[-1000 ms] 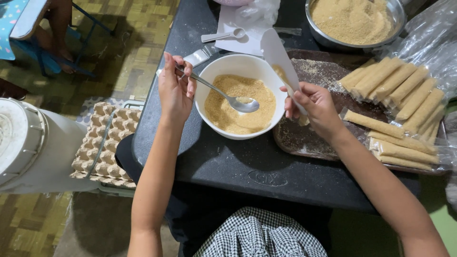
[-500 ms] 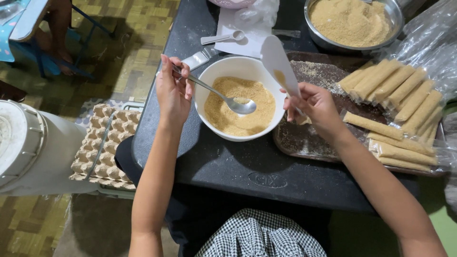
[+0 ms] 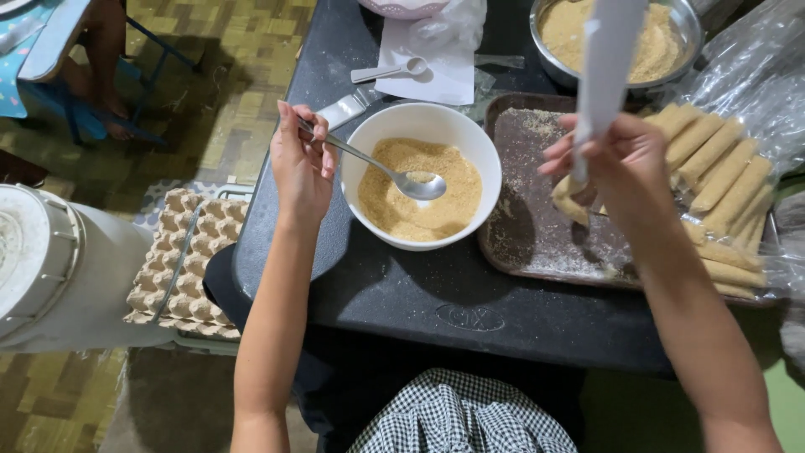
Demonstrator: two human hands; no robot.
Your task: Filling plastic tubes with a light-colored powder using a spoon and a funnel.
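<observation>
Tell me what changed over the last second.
The right hand lifted the white wrapper sheet up from beside the white bowl of golden crumbs to above the brown tray. The left hand still holds the metal spoon in the bowl.

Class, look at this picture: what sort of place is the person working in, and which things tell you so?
Probably a home kitchen or small food-making spot: a white bowl of crumbs, a tray of rolled snacks, and egg cartons on the tiled floor.

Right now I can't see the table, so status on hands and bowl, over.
Left hand holds spoon, its tip in white bowl of crumbs. Right hand holds white wrapper upright over brown tray. Nothing between them.
</observation>
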